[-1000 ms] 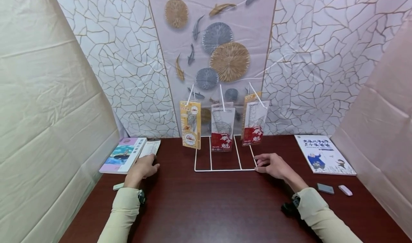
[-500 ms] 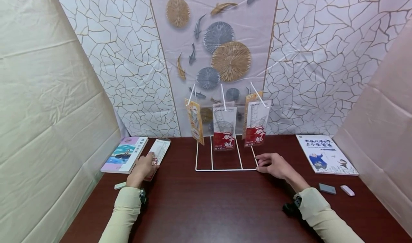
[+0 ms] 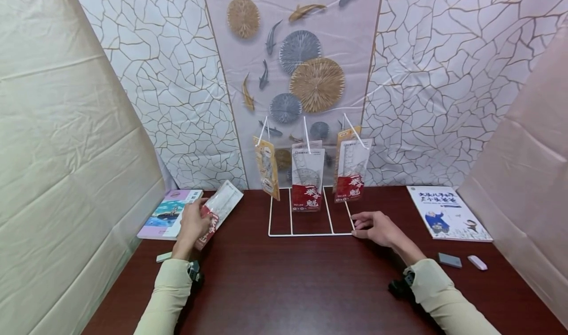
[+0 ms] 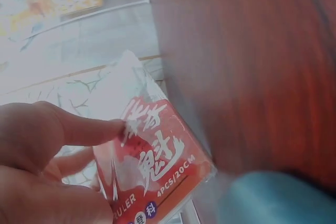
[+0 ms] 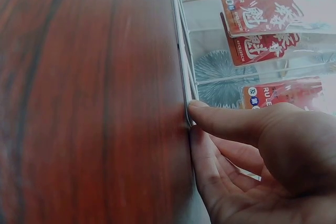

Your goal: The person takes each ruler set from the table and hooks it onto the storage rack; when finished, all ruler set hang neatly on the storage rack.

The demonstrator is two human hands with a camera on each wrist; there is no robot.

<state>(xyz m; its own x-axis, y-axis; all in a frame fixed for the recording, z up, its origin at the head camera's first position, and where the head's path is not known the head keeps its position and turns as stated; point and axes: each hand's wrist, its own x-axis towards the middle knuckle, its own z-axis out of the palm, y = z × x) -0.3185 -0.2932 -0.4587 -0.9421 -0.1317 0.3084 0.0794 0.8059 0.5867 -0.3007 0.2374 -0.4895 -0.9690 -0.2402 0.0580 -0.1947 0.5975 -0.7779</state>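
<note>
My left hand (image 3: 193, 224) pinches a red-and-clear ruler packet (image 3: 226, 199) between thumb and fingers, tilted above the left of the table. In the left wrist view, "RULER" and "4PCS/20CM" are printed on the packet (image 4: 163, 156). My right hand (image 3: 377, 228) grips the front right corner of a white wire rack (image 3: 306, 234), as the right wrist view also shows. From its prongs hang a yellow packet (image 3: 267, 170) at the left, turned partly sideways, red-and-clear ruler packets (image 3: 307, 177) in the middle, and a ruler packet (image 3: 352, 175) before a yellow one at the right.
Beside my left hand lie books (image 3: 168, 214) and a small pale block (image 3: 163, 257). A white book (image 3: 448, 213), a grey block (image 3: 449, 260) and a pink-white eraser-like piece (image 3: 477, 262) lie at the right. A patterned curtain (image 3: 177, 79) stands behind the table.
My left hand has picked the ruler packet up from beside the books and swung its top to the right. The left hanging yellow packet has turned sideways. My right hand stays at the rack's corner.
</note>
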